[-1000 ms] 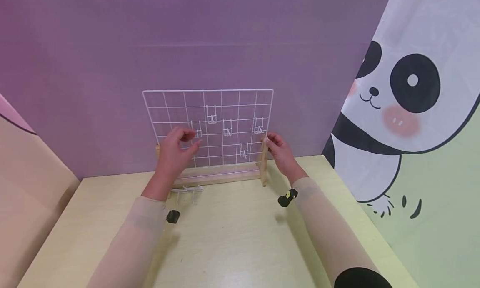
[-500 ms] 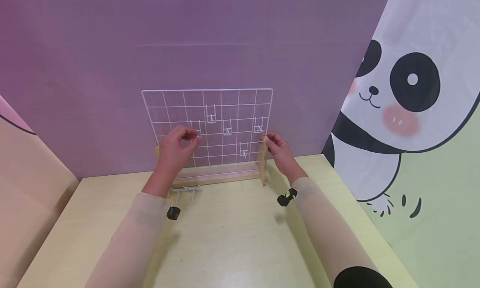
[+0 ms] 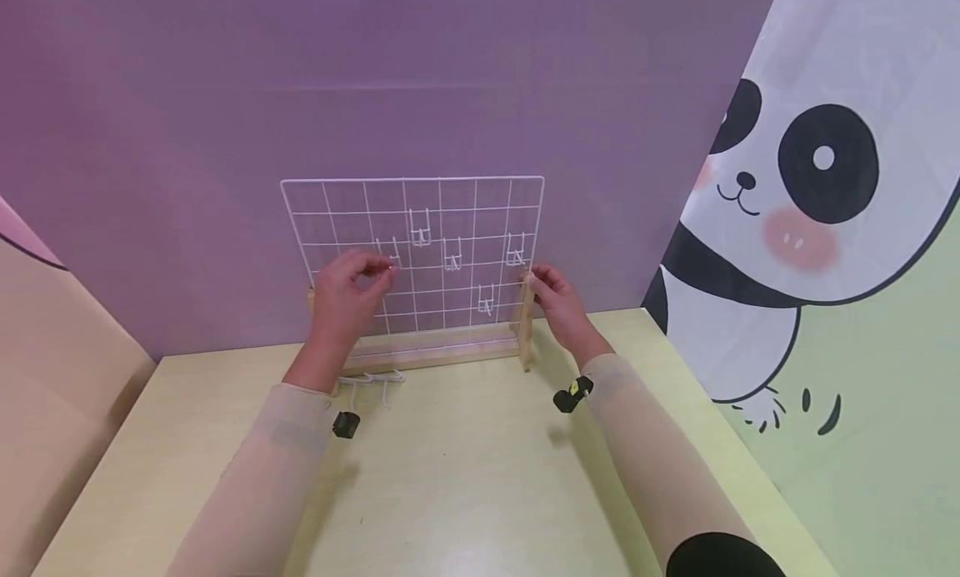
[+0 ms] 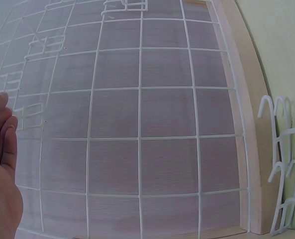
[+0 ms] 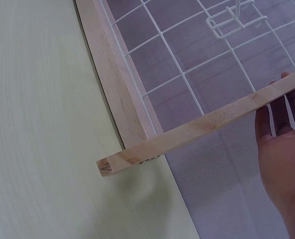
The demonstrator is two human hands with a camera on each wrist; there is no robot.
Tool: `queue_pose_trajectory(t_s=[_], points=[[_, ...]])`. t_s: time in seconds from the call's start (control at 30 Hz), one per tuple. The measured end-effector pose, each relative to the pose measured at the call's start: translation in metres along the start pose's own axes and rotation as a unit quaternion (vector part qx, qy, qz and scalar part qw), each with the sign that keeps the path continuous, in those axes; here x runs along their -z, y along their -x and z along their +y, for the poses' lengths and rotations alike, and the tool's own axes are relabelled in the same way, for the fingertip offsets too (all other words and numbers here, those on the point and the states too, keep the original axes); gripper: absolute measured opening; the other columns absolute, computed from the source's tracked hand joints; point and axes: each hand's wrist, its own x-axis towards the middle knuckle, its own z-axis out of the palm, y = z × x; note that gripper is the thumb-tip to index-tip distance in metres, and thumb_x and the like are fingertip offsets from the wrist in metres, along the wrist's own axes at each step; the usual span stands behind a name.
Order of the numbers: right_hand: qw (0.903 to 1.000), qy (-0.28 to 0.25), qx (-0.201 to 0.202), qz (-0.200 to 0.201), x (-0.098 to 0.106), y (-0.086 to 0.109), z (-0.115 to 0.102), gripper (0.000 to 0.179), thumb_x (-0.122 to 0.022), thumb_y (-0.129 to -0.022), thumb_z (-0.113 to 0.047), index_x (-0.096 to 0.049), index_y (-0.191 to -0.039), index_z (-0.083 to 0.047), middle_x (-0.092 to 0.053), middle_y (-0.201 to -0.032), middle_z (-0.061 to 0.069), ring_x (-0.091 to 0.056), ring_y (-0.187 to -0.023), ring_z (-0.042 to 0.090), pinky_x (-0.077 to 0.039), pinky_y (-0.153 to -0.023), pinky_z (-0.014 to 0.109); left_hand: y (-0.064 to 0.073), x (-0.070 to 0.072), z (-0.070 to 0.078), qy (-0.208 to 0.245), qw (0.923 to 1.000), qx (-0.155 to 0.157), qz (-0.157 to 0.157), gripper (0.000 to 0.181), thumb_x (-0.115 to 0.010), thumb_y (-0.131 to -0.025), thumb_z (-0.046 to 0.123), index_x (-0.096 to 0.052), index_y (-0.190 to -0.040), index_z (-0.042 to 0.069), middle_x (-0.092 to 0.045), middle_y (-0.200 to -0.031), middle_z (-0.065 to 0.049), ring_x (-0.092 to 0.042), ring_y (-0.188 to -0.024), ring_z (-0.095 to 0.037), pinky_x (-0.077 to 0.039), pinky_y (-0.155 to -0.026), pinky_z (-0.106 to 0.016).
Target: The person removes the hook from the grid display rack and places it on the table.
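A white wire grid panel (image 3: 412, 178) stands upright in a wooden stand (image 3: 527, 331), with several white wire hooks (image 3: 452, 268) hung on it. My left hand (image 3: 343, 302) is in front of the panel's left half. Its thumb and index finger pinch at a wire hook (image 4: 42, 114) on the grid; the fingers hide the hook's prong. At the right side my right hand (image 3: 562, 312) grips the stand's upright post (image 5: 207, 121) near its top. In the right wrist view its fingers go behind the post.
Loose white wire hooks (image 3: 373, 378) lie at the stand's front left foot on the pale wooden table (image 3: 450, 477). A purple backdrop (image 3: 420, 85) rises behind the panel. On the right, a wall bears a panda picture (image 3: 772, 310).
My left thumb and index finger, spread apart a second ago, have come together at the hook. My right hand stays on the post. The view has shifted slightly.
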Motion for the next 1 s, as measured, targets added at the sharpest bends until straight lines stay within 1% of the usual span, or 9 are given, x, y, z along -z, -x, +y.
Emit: queue_pose_trajectory(t_s=[0.17,0.23,0.47,0.63,0.7,0.87,1.0], points=[[1.0000,-0.001,-0.003,-0.001,0.001,-0.002,0.001,0.012,-0.061,-0.115,-0.014,-0.067,-0.126,-0.013,-0.070,-0.126,0.001,-0.062,-0.126,0.020,-0.041,-0.126,0.046,-0.003,0.002,0.002,-0.005,0.9998,-0.017,0.013,0.006,-0.083,-0.097,0.002,-0.082,-0.101,-0.002,-0.079,-0.101,-0.015,-0.072,-0.092,-0.027,-0.057,-0.076,-0.026],[1.0000,-0.001,-0.001,-0.002,0.001,-0.002,0.001,0.013,-0.062,-0.115,-0.014,-0.067,-0.126,-0.013,-0.069,-0.126,0.002,-0.061,-0.125,0.020,-0.041,-0.126,0.046,-0.004,0.003,0.002,-0.004,0.9995,-0.025,0.017,0.005,-0.083,-0.097,0.002,-0.082,-0.101,-0.002,-0.079,-0.101,-0.015,-0.072,-0.091,-0.027,-0.056,-0.077,-0.025],[0.9999,0.014,-0.007,-0.001,0.001,0.000,0.000,0.022,-0.062,-0.115,-0.016,-0.065,-0.134,-0.006,-0.068,-0.127,0.003,-0.060,-0.125,0.020,-0.041,-0.126,0.047,-0.006,0.004,0.003,0.002,0.9979,-0.053,0.036,0.008,-0.087,-0.093,-0.004,-0.082,-0.099,-0.002,-0.079,-0.097,-0.016,-0.071,-0.089,-0.030,-0.049,-0.085,-0.010],[0.9999,0.009,-0.010,0.001,0.001,0.001,-0.001,0.025,-0.061,-0.115,-0.015,-0.063,-0.137,-0.004,-0.066,-0.128,0.003,-0.059,-0.125,0.020,-0.041,-0.126,0.046,-0.006,0.004,0.005,0.010,0.9970,-0.061,0.047,0.009,-0.087,-0.092,-0.004,-0.082,-0.099,-0.002,-0.079,-0.096,-0.015,-0.072,-0.089,-0.030,-0.049,-0.085,-0.008],[0.9999,0.008,-0.008,0.001,0.001,0.001,-0.001,0.026,-0.060,-0.115,-0.014,-0.062,-0.138,-0.002,-0.065,-0.128,0.004,-0.059,-0.124,0.019,-0.041,-0.126,0.046,-0.006,0.005,0.006,0.013,0.9966,-0.065,0.049,0.009,-0.087,-0.092,-0.005,-0.082,-0.099,-0.002,-0.079,-0.096,-0.015,-0.072,-0.088,-0.028,-0.050,-0.085,-0.009],[1.0000,0.007,0.001,-0.002,0.000,0.001,0.002,0.031,-0.060,-0.115,-0.013,-0.059,-0.141,0.005,-0.066,-0.128,0.005,-0.060,-0.124,0.020,-0.042,-0.126,0.047,-0.002,0.008,0.008,0.021,0.9961,-0.070,0.050,0.011,-0.085,-0.090,-0.009,-0.082,-0.097,-0.001,-0.079,-0.095,-0.016,-0.068,-0.088,-0.021,-0.050,-0.086,-0.011],[0.9999,0.016,0.001,-0.004,0.000,0.001,0.001,0.033,-0.059,-0.116,-0.015,-0.059,-0.143,0.003,-0.067,-0.128,0.003,-0.059,-0.127,0.021,-0.040,-0.127,0.047,0.002,0.011,0.009,0.013,0.9963,-0.072,0.045,0.012,-0.083,-0.090,-0.011,-0.081,-0.097,-0.002,-0.078,-0.094,-0.017,-0.068,-0.086,-0.023,-0.049,-0.085,-0.010]])
